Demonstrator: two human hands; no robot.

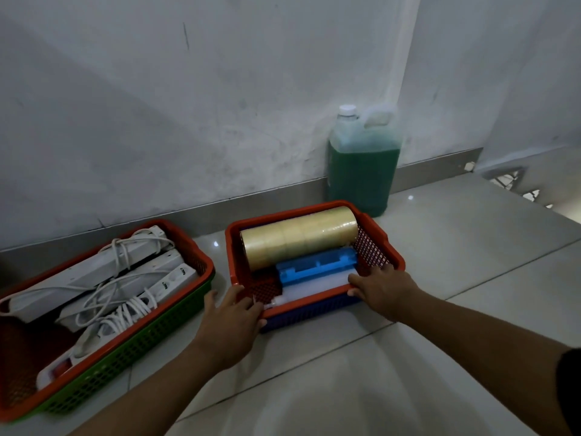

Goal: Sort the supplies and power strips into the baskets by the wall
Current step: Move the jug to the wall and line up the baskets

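Note:
Two baskets stand on the tiled floor by the wall. The right red basket (382,239), nested in a blue one, holds a stack of clear tape rolls (298,239) lying on its side, a blue plastic piece (314,267) and something white beneath it. My left hand (231,320) grips its near left corner. My right hand (382,289) grips its near right rim. The left red basket (201,258), nested in a green one, holds several white power strips (103,278) with tangled cords.
A large jug of green liquid (363,165) with a white cap stands against the wall just behind the right basket. A metal skirting strip (188,212) runs along the wall's base. To the far right the floor ends at a stair edge (515,187).

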